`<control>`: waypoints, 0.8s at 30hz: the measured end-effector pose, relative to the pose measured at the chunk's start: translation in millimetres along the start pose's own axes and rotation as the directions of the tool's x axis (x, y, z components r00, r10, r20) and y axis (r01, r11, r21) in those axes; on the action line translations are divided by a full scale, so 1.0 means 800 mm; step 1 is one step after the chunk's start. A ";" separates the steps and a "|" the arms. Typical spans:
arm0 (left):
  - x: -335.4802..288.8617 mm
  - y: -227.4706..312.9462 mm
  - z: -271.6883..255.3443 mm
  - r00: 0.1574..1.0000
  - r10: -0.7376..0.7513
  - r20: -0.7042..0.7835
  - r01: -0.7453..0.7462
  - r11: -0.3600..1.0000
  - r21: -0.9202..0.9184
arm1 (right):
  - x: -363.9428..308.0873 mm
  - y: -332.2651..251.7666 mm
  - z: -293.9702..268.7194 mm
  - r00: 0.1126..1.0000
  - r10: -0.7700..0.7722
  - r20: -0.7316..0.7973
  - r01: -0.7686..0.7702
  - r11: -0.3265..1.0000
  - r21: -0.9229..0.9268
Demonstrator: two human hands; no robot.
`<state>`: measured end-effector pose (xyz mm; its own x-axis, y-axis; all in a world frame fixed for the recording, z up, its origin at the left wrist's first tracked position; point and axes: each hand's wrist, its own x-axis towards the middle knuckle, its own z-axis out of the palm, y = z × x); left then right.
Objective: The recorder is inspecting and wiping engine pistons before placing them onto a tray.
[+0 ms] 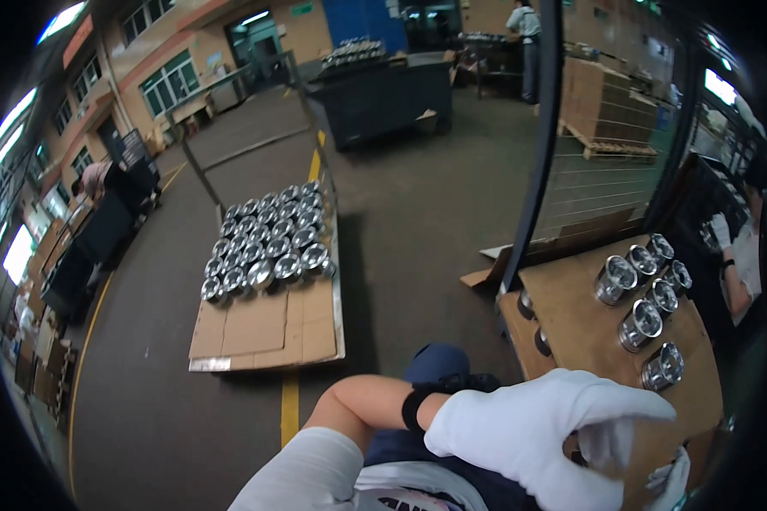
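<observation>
My left hand [547, 439], in a white glove, reaches across to the right. Its thumb and fingers are spread apart around a gap, with no held thing visible in it. At the lower right edge, a small part of my right hand [673, 481] shows in a glove; its fingers are too hidden to read. Just beyond the hands, several shiny metal cup-like cylinders [640, 325] stand on a brown cardboard sheet [571, 298]. The nearest cylinder [663, 368] is tilted in view, close to my left fingertips, and apart from them.
A flat cart [264, 328] covered in cardboard carries rows of similar cylinders on the left. A dark post [541, 145] and wire mesh rise beyond my table. Dark bins [383, 102] stand farther off. At the right, another person's gloved hand [721, 230] is near a dark rack.
</observation>
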<state>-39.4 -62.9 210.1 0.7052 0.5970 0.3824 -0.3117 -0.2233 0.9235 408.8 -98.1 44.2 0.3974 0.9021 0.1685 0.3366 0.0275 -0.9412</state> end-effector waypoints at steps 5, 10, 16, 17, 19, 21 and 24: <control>0.020 -0.063 -0.020 0.945 -0.307 -0.113 0.303 0.951 -0.057 | -0.022 -0.100 0.008 0.996 -0.063 -0.058 0.063 0.998 -0.016; 0.011 -0.117 -0.040 0.825 -0.436 -0.359 0.416 0.899 -0.136 | -0.005 -0.121 -0.002 0.999 -0.009 -0.048 0.008 1.000 -0.018; 0.007 -0.148 -0.039 0.786 -0.401 -0.471 0.411 0.907 -0.087 | 0.011 -0.147 -0.037 0.997 -0.015 -0.071 0.014 1.000 -0.026; 0.009 -0.144 -0.040 0.791 -0.386 -0.474 0.406 0.912 -0.065 | 0.011 -0.157 -0.044 0.996 -0.061 -0.066 0.057 0.997 -0.058; 0.008 -0.139 -0.046 0.799 -0.311 -0.515 0.352 0.936 -0.018 | 0.020 -0.168 -0.058 0.986 -0.142 -0.084 0.133 0.986 -0.102; 0.012 -0.137 -0.053 0.796 -0.298 -0.528 0.365 0.931 0.025 | 0.035 -0.157 -0.067 0.985 -0.156 -0.073 0.154 0.987 -0.040; 0.017 -0.152 -0.051 0.796 -0.314 -0.518 0.373 0.928 0.011 | 0.063 -0.113 -0.061 0.994 -0.107 -0.031 0.103 0.990 -0.092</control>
<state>-18.4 4.0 101.8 0.3296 0.9441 -0.0002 -0.0196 0.0070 0.9998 440.3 -76.5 152.2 0.3852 0.8803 0.2769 0.4534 0.0808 -0.8876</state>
